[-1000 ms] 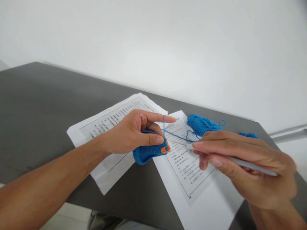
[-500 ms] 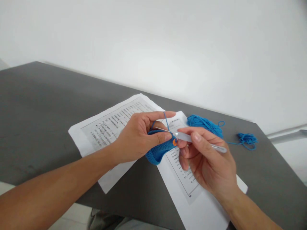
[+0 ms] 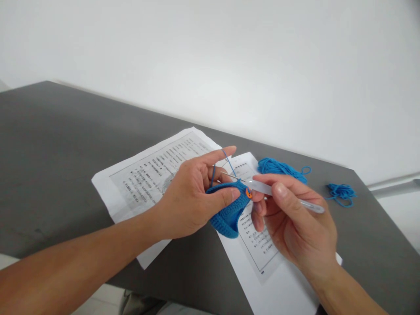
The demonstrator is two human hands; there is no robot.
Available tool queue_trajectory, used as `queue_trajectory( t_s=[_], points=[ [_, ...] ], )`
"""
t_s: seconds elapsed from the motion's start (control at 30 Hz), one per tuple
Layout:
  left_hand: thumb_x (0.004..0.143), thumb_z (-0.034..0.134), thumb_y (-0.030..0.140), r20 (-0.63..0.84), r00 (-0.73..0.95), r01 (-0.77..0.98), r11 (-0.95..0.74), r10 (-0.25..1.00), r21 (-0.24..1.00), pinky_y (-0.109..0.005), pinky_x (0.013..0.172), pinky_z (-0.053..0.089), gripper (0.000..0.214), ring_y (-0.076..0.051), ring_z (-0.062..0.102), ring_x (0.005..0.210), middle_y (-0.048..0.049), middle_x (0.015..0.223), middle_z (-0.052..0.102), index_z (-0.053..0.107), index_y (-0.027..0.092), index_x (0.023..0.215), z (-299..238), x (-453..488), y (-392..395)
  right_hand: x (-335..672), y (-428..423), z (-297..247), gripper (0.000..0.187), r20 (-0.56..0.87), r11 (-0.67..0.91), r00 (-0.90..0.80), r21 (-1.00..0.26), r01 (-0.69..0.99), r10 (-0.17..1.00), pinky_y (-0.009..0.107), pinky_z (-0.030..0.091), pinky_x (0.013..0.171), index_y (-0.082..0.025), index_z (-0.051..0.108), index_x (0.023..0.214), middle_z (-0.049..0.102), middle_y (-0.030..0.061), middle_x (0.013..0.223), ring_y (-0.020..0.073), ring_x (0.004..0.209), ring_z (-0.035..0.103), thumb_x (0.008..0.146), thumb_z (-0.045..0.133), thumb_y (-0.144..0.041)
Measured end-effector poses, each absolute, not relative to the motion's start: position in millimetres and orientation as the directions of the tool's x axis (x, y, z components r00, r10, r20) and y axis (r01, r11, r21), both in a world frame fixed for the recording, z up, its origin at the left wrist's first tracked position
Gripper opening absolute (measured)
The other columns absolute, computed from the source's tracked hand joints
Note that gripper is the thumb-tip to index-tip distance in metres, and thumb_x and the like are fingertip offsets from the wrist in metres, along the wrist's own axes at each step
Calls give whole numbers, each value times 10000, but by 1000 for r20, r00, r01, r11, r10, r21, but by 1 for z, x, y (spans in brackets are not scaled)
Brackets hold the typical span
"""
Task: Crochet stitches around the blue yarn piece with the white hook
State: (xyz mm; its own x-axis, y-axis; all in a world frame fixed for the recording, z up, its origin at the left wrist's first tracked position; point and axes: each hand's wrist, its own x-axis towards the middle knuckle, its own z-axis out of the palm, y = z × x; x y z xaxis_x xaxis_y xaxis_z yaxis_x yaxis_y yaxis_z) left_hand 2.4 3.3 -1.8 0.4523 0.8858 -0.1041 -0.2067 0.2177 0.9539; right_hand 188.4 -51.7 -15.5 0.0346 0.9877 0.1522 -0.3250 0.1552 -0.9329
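My left hand [image 3: 192, 197] pinches a blue crocheted piece [image 3: 229, 212] between thumb and fingers, with the blue yarn strand running over its raised forefinger. An orange stitch marker [image 3: 249, 193] hangs on the piece's edge. My right hand [image 3: 295, 223] grips a clear-handled crochet hook [image 3: 285, 197], whose metal tip pokes toward the top edge of the piece beside the left forefinger. Both hands hover just above two printed sheets.
Two printed paper sheets [image 3: 147, 179] [image 3: 262, 253] lie on the dark grey table [image 3: 59, 144]. A blue yarn skein [image 3: 278, 168] sits behind my right hand, and a small loose yarn bundle [image 3: 341, 192] lies further right. A white wall stands behind the table.
My right hand came in from the right and brought the hook tip to the crocheted piece. My left hand turned the piece up and shifted slightly right.
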Motion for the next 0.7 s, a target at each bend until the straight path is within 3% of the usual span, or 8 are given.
queue_trajectory(
  t_s=[0.23,0.43,0.7],
  points=[
    [720,894,104,-102,516,-192,231,850,954,-192,584,470,1016,-106,594,651,16,767,723,473,88,1645,-2,0,5,194,-52,-16,156,184,176,-2,-940,-291,983,189,646,511,-244,882,1076,844,26,825,117,546,742,947,844,-324],
    [737,896,109,-63,516,-265,229,854,937,-192,589,467,891,-99,586,643,46,705,669,563,66,1562,-4,2,4,204,-55,-12,151,261,256,-11,-954,-156,965,221,626,510,-255,887,1070,825,31,812,125,530,735,950,848,-337],
    [688,932,88,-103,513,-262,270,852,927,-183,553,473,844,-98,606,619,32,726,710,661,101,1487,-2,0,4,220,-57,-10,160,362,364,-53,-931,39,931,284,611,517,-263,881,1116,800,37,759,152,519,716,987,803,-316]
  ],
)
